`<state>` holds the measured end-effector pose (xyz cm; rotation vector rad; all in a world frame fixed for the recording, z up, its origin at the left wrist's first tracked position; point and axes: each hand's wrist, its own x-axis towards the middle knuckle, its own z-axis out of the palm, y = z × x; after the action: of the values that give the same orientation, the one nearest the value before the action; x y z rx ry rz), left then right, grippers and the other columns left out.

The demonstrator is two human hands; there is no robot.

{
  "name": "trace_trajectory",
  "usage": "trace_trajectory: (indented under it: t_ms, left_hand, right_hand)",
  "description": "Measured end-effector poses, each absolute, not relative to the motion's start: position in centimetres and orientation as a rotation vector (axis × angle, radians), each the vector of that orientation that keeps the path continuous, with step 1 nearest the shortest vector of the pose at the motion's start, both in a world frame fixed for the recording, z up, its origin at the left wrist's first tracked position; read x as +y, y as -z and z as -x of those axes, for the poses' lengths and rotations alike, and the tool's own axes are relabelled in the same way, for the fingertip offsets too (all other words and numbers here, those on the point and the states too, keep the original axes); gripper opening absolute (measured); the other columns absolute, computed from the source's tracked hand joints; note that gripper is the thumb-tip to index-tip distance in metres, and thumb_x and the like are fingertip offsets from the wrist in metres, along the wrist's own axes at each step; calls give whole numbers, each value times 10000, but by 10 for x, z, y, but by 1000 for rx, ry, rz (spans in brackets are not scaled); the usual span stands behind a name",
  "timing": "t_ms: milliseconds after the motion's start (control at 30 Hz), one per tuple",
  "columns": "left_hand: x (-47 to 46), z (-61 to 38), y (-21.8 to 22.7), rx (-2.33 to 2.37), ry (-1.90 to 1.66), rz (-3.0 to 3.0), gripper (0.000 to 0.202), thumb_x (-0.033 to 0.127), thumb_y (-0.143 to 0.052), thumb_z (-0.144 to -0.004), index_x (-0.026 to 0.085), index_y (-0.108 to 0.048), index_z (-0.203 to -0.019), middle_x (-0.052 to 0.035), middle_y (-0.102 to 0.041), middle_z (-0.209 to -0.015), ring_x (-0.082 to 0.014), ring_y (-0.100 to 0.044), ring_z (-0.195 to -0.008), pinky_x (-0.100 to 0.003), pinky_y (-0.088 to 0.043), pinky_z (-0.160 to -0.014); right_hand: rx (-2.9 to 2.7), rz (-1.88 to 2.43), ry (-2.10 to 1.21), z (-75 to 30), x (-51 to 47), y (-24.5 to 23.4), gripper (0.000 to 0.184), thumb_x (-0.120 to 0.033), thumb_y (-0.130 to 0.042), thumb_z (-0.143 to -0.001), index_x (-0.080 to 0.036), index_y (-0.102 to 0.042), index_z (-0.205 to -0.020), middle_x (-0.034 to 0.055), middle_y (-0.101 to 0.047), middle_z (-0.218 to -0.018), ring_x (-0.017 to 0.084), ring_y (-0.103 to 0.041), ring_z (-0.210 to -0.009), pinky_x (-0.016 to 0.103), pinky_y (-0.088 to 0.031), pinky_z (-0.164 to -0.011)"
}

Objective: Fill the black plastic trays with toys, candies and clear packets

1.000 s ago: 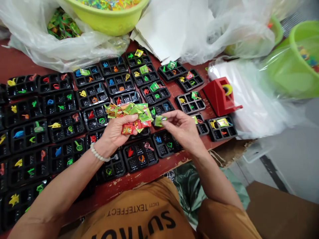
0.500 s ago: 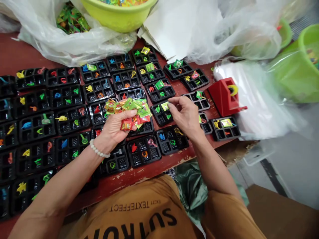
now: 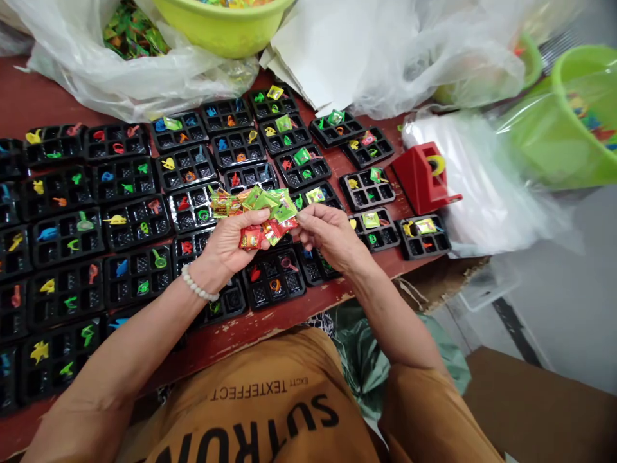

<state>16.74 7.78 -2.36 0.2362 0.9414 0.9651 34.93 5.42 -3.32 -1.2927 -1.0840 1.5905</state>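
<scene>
My left hand is closed round a fanned bunch of small green, yellow and red foil packets, held above the black compartment trays. My right hand is beside it, with thumb and fingers pinched on the red packet at the right edge of the bunch. Just beyond my right hand, a green packet lies in a black tray. Many more black trays with small coloured plastic toys cover the red table.
A red tape dispenser stands right of the trays. Behind are a lime-green basin, clear plastic bags with packets, white paper sheets, and green buckets at the right. The table's front edge runs close to my body.
My right hand carried one green packet out to a tray, left it there, and came back to the bunch in my left hand. The left hand stayed almost still.
</scene>
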Motion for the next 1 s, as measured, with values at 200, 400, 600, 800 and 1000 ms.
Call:
trace_trajectory:
  t_ms: [200,400,600,800,1000]
  left_hand:
    - [80,-164,23,994,-985,-168,262,-40,-712,-706,131,-664,-898,-7,-726,-748,-147,-682,-539,-172,-452,-282]
    - [79,-154,27,1038,-1013,-186,226,-56,-702,-702,132,-650,-817,-3,-718,-743,-135,-670,-529,-171,-452,-282]
    - [76,-156,28,1042,-1000,-197,234,-51,-702,-710,134,-645,-841,-5,-721,-744,-142,-681,-544,-170,-457,-289]
    - [69,-159,28,991,-990,-246,383,-17,-750,-688,138,-680,-1031,-8,-734,-805,-153,-694,-562,-184,-476,-303]
    - [64,-142,22,1017,-1042,-254,459,-22,-751,-680,158,-689,-1098,-17,-740,-831,-173,-713,-590,-175,-462,-316]
  right_hand:
    - [-1342,1613,-894,-380,47,24,220,-346,-613,-859,-196,-610,-698,-15,-575,-633,92,-469,-586,241,-368,-553]
    - [-1611,1963,-559,-420,18,41,180,-309,-610,-817,-188,-648,-689,-12,-590,-591,116,-508,-554,272,-344,-574]
    - [-1867,2038,-500,-410,9,45,166,-339,-655,-843,-195,-699,-774,31,-689,-754,147,-559,-639,293,-359,-611]
    - [-1647,1544,-905,-360,27,27,250,-439,-679,-897,-197,-706,-955,19,-700,-810,113,-555,-645,263,-436,-609]
    - [-1426,1432,-1229,-327,39,28,219,-368,-712,-818,-203,-597,-730,-17,-624,-664,95,-512,-574,249,-414,-546]
